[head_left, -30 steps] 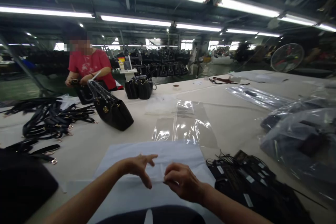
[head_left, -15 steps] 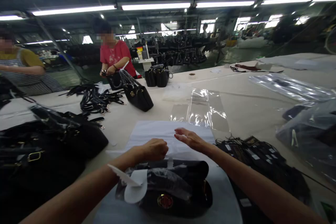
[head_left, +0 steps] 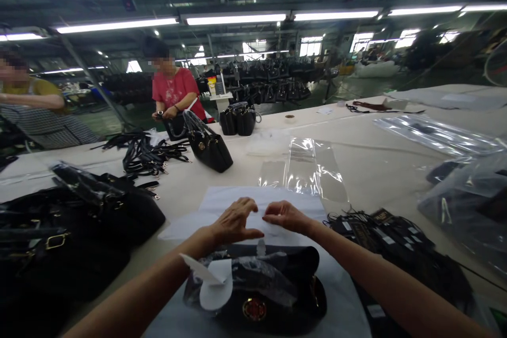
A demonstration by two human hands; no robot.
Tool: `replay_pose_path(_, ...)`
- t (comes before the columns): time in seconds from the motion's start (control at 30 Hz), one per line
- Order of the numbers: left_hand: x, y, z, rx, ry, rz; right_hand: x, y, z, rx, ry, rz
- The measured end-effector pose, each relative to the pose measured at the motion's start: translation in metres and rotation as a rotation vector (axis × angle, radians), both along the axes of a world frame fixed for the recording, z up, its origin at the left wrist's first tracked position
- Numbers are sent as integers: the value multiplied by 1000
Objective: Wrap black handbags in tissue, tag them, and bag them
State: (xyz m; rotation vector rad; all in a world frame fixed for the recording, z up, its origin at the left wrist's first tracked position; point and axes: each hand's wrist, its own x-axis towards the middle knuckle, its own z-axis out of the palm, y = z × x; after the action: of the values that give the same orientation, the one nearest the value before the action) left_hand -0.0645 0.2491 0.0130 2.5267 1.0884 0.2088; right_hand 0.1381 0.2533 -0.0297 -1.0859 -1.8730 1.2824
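Holds left hand point(head_left: 235, 222) and right hand point(head_left: 288, 217) just beyond bag point(head_left: 287, 314), above sheet point(head_left: 222, 199). Has bag on the near side, toward the body, with its long axis set crosswise, left to right, and with white tab point(head_left: 216, 293) near its left end. Is slightly nearer to bag with left hand, seemingly empty, with thumb and fingers well parted. Curls right hand's fingertips toward its thumb, facing left hand (impossible to say whether around something small). Has clear plastic point(head_left: 303, 169) farther off on table point(head_left: 368, 169), with tags point(head_left: 396, 235) to the right.
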Motion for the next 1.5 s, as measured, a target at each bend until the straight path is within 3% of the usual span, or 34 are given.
replay_pose_path(0.17,-1,35,-5,-289,-51,134,6,-11,8,619,-113,-225)
replay_pose_path(0.3,1,41,-6,-509,-117,111,12,-21,20,803,-219,-217)
replay_pose_path(0.43,-2,30,13,-479,-155,112,10,-16,44,740,-276,-86)
replay_pose_path(0.57,-3,17,41,-174,5,53,-7,-4,67,557,-433,101)
replay_pose_path(0.67,-11,-1,61,-12,59,53,-18,-3,73,408,-513,168)
replay_pose_path(0.77,-29,-31,86,-125,-219,206,-21,-9,71,420,-465,190)
replay_pose_path(0.83,-38,-55,105,-295,-377,216,-21,-13,68,415,-496,168)
replay_pose_path(0.9,-38,-77,121,-360,-343,172,-21,-16,65,406,-584,140)
replay_pose_path(0.97,-27,-93,133,-315,-170,147,-23,-18,63,433,-655,110)
replay_pose_path(1.07,-3,-106,140,-252,59,77,-26,-20,63,490,-682,68)
replay_pose_path(1.17,11,-109,143,-192,106,-4,-27,-26,65,520,-651,54)
replay_pose_path(1.5,4,-124,150,-155,56,18,-35,-47,99,581,-430,33)
